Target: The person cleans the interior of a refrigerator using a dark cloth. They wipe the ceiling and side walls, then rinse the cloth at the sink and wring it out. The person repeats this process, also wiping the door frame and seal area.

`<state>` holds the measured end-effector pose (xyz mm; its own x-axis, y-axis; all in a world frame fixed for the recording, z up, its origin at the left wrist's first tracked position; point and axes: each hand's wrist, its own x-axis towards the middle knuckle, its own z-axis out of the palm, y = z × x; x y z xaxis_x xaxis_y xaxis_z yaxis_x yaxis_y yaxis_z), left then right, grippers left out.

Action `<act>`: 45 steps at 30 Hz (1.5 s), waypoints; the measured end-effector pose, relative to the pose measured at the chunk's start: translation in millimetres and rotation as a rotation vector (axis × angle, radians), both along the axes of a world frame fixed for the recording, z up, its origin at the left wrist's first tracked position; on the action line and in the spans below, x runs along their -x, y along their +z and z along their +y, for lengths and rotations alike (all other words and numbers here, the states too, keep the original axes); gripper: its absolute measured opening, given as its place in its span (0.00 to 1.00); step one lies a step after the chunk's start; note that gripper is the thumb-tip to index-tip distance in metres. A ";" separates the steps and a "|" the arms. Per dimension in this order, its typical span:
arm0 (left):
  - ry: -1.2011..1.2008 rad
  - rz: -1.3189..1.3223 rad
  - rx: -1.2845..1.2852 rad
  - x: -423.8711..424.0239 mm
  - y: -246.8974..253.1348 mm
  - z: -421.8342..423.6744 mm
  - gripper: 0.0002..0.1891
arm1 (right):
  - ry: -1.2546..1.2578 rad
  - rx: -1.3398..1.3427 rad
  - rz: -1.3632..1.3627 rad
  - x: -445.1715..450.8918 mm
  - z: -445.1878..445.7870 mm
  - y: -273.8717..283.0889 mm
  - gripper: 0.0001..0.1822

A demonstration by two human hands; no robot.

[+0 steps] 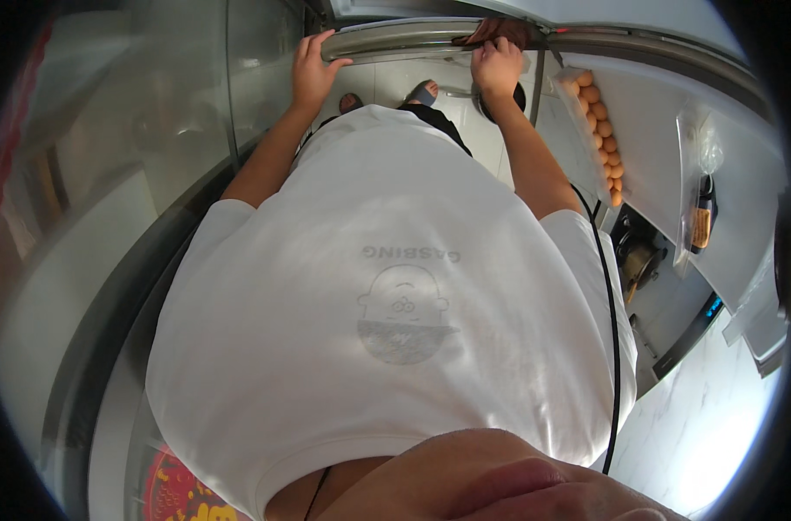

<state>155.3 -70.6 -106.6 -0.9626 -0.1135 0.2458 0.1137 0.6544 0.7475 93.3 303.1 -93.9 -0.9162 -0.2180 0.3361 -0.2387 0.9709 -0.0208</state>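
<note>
Ahead of me, at the top of the head view, runs a rounded metallic edge (402, 40) of what looks like a refrigerator door. At its left end rests my left hand (316, 70), fingers on top, thumb apart below. My right hand (498, 65) is closed on a dark reddish-brown cloth (505, 31), pressed against the right part of the same edge. Some of the cloth shows beyond my knuckles; my fingertips are partly hidden.
To the right, brown eggs (600, 120) sit in a clear door rack, beside a dark bottle (703, 221) with an orange label. A pot (641, 257) stands further below. A black cable (609, 293) hangs by my right arm. Glossy panels (141, 98) stand left.
</note>
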 end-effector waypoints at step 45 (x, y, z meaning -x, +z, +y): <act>-0.003 -0.052 -0.057 -20.6 1.4 3.6 0.36 | 0.204 0.108 -0.232 -23.1 -70.6 6.3 0.19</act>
<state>175.9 -67.0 -105.2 -0.9742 -0.1233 0.1888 0.0756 0.6102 0.7886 116.4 232.4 -87.6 -0.9120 -0.3798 0.1547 -0.4052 0.8926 -0.1975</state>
